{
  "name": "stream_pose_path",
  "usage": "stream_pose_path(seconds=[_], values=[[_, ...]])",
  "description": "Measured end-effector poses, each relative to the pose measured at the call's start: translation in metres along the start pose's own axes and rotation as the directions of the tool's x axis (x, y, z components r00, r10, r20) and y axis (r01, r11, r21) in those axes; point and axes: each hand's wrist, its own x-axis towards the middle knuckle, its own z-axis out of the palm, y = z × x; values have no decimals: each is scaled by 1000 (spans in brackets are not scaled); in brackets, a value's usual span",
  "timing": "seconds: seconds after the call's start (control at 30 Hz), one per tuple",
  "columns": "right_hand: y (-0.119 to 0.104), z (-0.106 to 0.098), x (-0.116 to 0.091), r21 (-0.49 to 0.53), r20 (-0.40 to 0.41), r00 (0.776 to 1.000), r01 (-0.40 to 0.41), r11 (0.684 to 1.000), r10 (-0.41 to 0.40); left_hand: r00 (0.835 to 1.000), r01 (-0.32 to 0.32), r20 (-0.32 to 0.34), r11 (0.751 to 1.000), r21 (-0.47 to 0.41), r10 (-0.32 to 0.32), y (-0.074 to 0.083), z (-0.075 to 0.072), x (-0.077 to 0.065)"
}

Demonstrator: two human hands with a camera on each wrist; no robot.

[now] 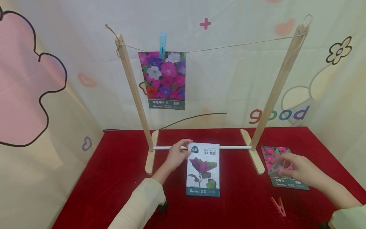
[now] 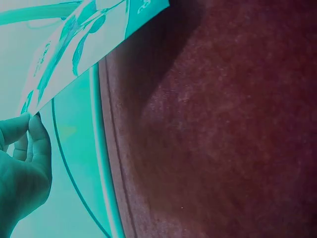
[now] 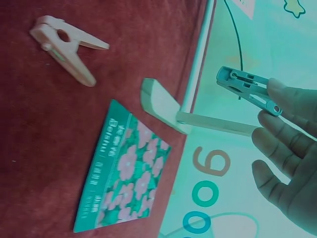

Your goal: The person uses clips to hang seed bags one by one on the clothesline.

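My left hand pinches the upper left corner of a white seed packet with a purple-leaved plant on it. In the left wrist view, thumb and fingertips meet at the edge of this packet, which casts a shadow on the red cloth. My right hand holds a grey clothespin between thumb and fingers; the right wrist view shows this clothespin plainly, raised above the table. Below that hand lies a pink-flowered seed packet, partly covered by it in the head view. Nearer to me lies a pink clothespin.
A wooden stand, with a left post and a right post, carries a string. A petunia seed packet hangs there from a blue clothespin. A white rod joins the posts low down. Red cloth covers the table.
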Motion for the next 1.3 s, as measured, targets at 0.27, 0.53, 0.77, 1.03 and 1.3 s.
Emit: stream_pose_path(seconds=[0.27,0.53,0.77,1.03,1.3], values=[[-5,-10,11,-79,-51,997,60,995,-64,999,-26,-25,999,23,26,7,-3,1],[-12,-15,18,-88,-80,992,90,992,-97,998,-47,-41,998,36,49,12,-5,2],[-19,-23,24,-116,-82,993,80,990,-89,997,-61,-52,997,36,63,20,-7,1],[-25,-31,33,-187,-113,982,126,974,-149,997,-56,-59,998,23,57,32,-12,2],[-34,-37,41,-242,-124,977,137,961,-171,995,-72,-66,997,14,73,40,-15,2]])
